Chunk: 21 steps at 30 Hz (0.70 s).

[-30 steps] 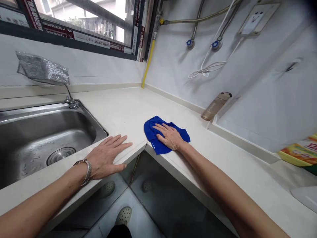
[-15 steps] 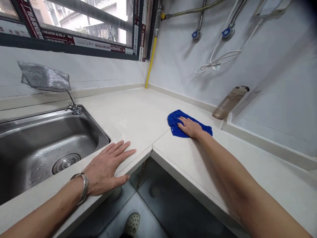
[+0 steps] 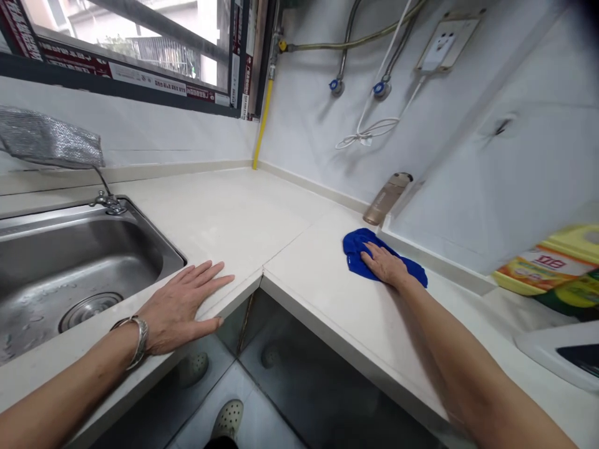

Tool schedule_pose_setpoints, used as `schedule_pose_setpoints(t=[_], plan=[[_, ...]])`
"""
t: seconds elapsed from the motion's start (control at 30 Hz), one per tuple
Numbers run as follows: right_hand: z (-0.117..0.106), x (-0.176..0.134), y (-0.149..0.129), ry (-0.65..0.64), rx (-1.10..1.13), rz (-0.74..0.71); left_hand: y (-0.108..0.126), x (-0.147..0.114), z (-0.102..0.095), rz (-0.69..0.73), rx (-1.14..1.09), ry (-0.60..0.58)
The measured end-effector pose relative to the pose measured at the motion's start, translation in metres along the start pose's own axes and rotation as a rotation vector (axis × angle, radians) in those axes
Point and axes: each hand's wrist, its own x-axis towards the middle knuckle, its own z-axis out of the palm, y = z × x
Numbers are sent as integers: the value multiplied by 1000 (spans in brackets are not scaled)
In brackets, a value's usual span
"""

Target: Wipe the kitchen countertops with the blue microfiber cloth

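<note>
My left hand (image 3: 180, 308) lies flat on the front edge of the white countertop (image 3: 201, 212), fingers spread, thumb over the edge, a silver bracelet on its wrist. It holds nothing and is just right of the steel sink (image 3: 159, 246). On the right-hand run of the counter, a blue cloth (image 3: 360, 243) lies partly bunched. My right hand (image 3: 386, 265) presses down on it, the fingers slightly bent and closed on the fabric. Behind the cloth, a brown bottle (image 3: 387, 198) leans tilted against the wall.
A faucet (image 3: 110, 201) with a silver foil cover (image 3: 56, 137) stands behind the sink. At the right are a yellow container (image 3: 547, 262) and a white appliance (image 3: 561, 352), cut off by the frame. A yellow pipe (image 3: 263, 125) comes down in the corner. The counter turns at an inside corner.
My right hand has slid the blue cloth rightward along the counter, nearer the wall ledge. The view has turned right, bringing in the yellow container and white appliance. My left hand stays on the edge.
</note>
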Motion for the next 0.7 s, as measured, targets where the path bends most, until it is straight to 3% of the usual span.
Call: schedule_pose_setpoints(t=[0.33, 0.5, 0.7], plan=[[-3, -104, 76, -31, -49, 148, -3, 4, 1, 20, 25, 9], [-3, -147, 95, -27, -70, 205, -2, 4, 1, 19, 28, 45], [4, -191, 108, 11, -79, 158, 2, 6, -8, -4, 36, -44]])
